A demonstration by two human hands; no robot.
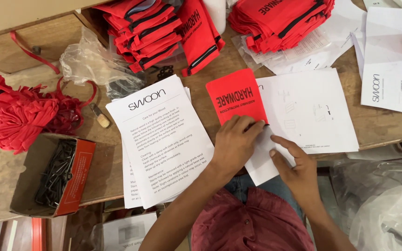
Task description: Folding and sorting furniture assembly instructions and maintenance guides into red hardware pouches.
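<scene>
Left hand (234, 142) pinches the red pouch (236, 96) mouth, right hand (294, 168) flat-fingered on a folded white sheet (268, 160) just right of the pouch; sheet could crumple or miss the opening if the pouch mouth closes.

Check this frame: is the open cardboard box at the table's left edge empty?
No. The cardboard box holds a heap of small dark metal parts, apparently hex keys, lying against its inner wall.
</scene>
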